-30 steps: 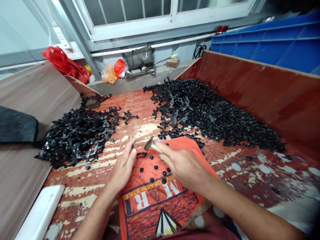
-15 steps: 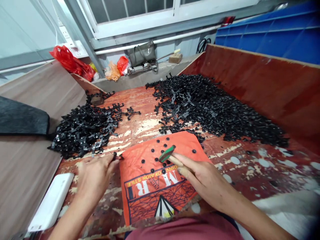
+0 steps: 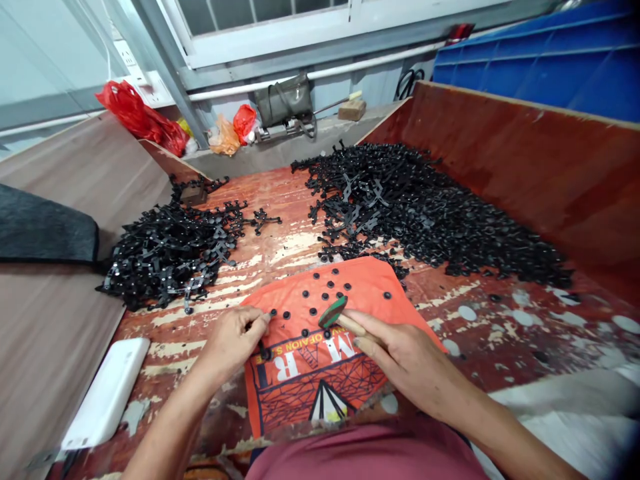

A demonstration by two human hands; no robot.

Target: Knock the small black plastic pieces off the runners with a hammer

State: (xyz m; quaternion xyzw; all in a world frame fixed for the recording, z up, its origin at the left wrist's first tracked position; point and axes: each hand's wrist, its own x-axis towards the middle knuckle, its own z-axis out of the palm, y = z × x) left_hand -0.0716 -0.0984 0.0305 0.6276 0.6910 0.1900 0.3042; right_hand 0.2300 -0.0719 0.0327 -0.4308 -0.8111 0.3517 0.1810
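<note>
Holding a mostly hidden black link point(image 3: 265, 352) in the curled left hand point(image 3: 231, 333), at the left edge of an orange cloth point(image 3: 374, 275). Gripping a hammer point(image 3: 334, 311) by its handle with the tightly wrapped right hand point(image 3: 400, 347), angling the green head over the cloth among black studs point(image 3: 313, 311), leaving contact unclear. Working in front of a left heap point(image 3: 165, 257) and right heap point(image 3: 430, 207).

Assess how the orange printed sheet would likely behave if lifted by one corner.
The orange printed sheet would probably flop, since faint wrinkles show in it. It is likely light for its size, as its edges look thin. The small black round pieces scattered on it would likely slide off, as nothing visible fastens them.
</note>
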